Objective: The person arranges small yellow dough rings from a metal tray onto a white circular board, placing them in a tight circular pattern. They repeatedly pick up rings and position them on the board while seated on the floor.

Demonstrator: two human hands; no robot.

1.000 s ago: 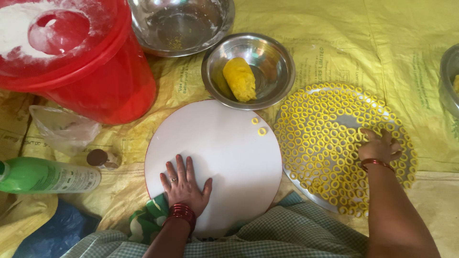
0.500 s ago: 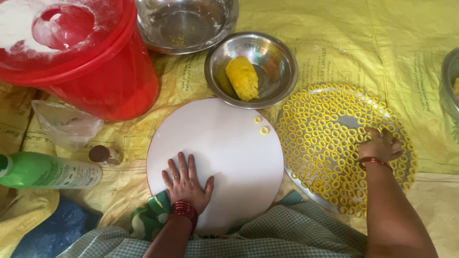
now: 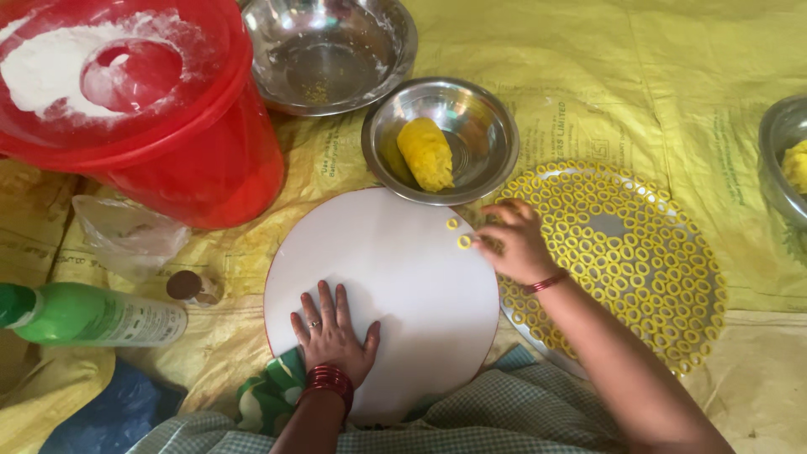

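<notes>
A round white board (image 3: 395,277) lies on the yellow sheet in front of me. My left hand (image 3: 332,332) rests flat on its near edge, fingers spread. Two small yellow dough rings (image 3: 459,233) sit at the board's far right edge. My right hand (image 3: 513,240) is beside them, fingertips touching the nearer ring; whether it grips the ring I cannot tell. A round metal tray (image 3: 639,252) to the right is covered with several yellow dough rings. A steel bowl (image 3: 487,134) beyond the board holds a lump of yellow dough (image 3: 425,153).
A red bucket with a floury lid (image 3: 126,92) stands at the far left. An empty steel bowl (image 3: 328,50) is at the top. A green bottle (image 3: 84,315), a small brown cap (image 3: 185,286) and a clear plastic bag (image 3: 126,231) lie left. Another bowl (image 3: 786,160) is at the right edge.
My right hand has moved left from the ring-covered tray to the two rings at the board's edge. My left hand stayed flat on the board.
</notes>
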